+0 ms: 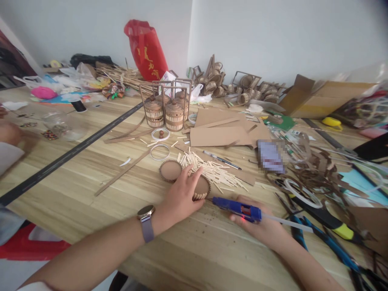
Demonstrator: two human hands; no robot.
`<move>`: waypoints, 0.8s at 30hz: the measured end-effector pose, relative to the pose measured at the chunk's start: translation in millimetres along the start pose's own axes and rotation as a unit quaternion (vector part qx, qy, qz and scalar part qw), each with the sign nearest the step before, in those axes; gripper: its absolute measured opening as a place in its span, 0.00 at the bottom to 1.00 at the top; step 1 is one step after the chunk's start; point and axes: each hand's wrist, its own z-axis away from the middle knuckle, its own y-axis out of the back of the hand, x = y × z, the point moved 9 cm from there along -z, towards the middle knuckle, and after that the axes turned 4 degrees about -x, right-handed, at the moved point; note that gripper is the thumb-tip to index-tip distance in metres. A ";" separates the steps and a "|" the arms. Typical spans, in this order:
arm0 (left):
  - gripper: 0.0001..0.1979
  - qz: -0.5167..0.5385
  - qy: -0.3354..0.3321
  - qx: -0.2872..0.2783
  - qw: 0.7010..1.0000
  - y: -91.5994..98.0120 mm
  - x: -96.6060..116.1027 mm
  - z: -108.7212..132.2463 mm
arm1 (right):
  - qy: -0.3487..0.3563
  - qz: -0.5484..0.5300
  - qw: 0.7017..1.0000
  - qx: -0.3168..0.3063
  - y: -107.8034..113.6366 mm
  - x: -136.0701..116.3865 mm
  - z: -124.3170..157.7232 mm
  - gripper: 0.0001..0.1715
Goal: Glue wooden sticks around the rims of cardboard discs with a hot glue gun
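Note:
My left hand [177, 194] grips a small round cardboard dish [202, 186], its thumb at the near side and its fingers over the top. Short pale wooden sticks line part of the dish's near wall. In my right hand [263, 230] is a blue hot glue gun [236, 208], its nozzle at the dish's near right edge. A translucent glue stick [287, 222] extends from the gun's back, and a red light glows on it. Beside my left fingers lies a second round dish [170, 170]. Loose short wooden sticks [218, 173] are heaped behind the dishes.
Lidded miniature baskets with handles [174, 115] stand behind white rings [160, 152]. Cardboard sheets [218, 135] and a pen [222, 159] lie beyond the sticks. Pliers [327, 242] and brown strips [318, 173] crowd the right. Another person's arm [10, 139] rests at far left.

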 end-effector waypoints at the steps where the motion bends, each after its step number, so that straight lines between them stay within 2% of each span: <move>1: 0.46 -0.002 -0.002 0.000 1.000 -0.1 0.2 -0.2 | 0.001 0.000 1.000 0.003 0.0 0.1 -0.1 0.19; 24: 0.46 -0.004 -0.005 0.006 1.000 0.4 0.9 0.8 | -0.032 -0.012 0.999 0.017 -3.2 8.8 2.3 0.18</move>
